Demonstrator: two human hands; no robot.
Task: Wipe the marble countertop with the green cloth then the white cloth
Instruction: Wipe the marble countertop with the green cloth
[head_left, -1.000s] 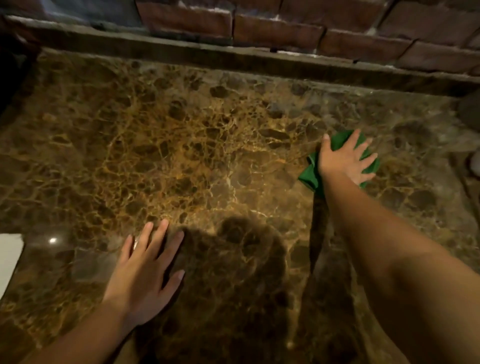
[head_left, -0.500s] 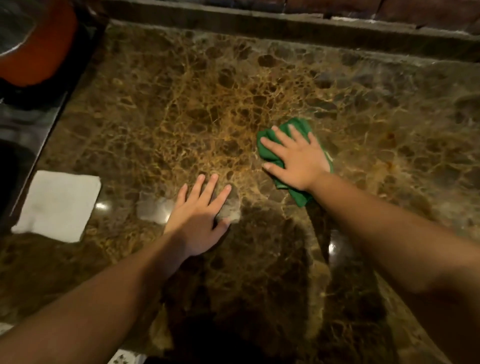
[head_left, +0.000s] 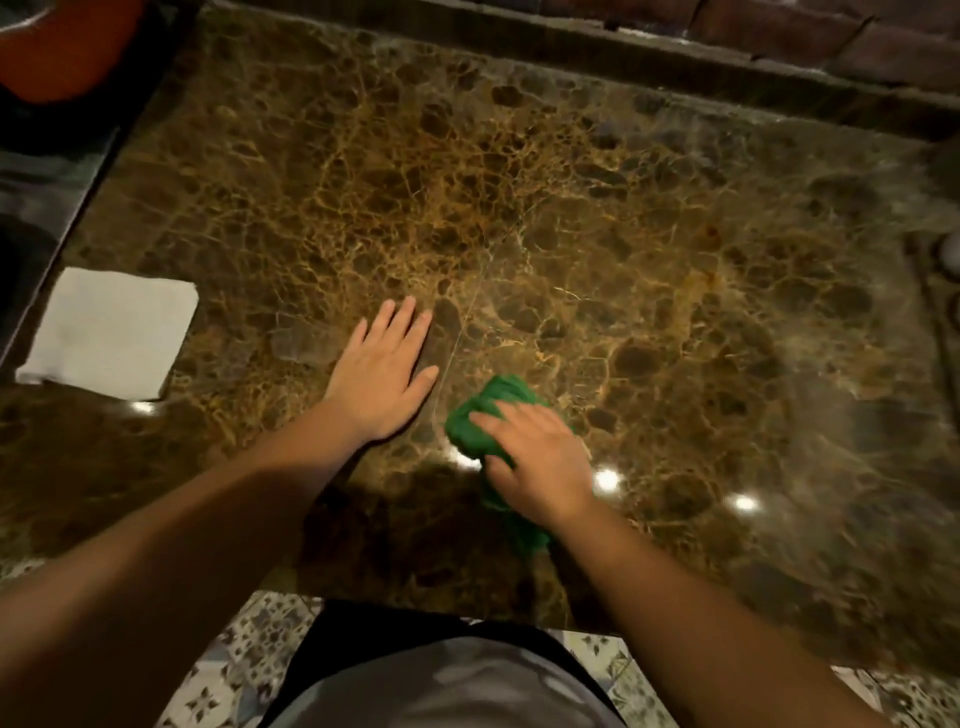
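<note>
The brown veined marble countertop (head_left: 597, 218) fills the view. My right hand (head_left: 537, 457) presses down on the crumpled green cloth (head_left: 488, 410) near the counter's front edge, fingers spread over it; part of the cloth trails out under my wrist. My left hand (head_left: 384, 376) lies flat on the marble just left of the cloth, palm down, holding nothing. The white cloth (head_left: 111, 332), folded into a square, rests at the counter's left edge, well apart from both hands.
A raised ledge (head_left: 571, 47) and brick wall run along the back. A dark sink area with an orange object (head_left: 62, 47) lies beyond the left edge. A round pale thing (head_left: 948, 254) sits at the far right. Patterned floor tiles (head_left: 244, 660) show below the front edge.
My right hand has dragged the green cloth from the far right across the middle and down toward the front edge. My left hand stays flat on the marble.
</note>
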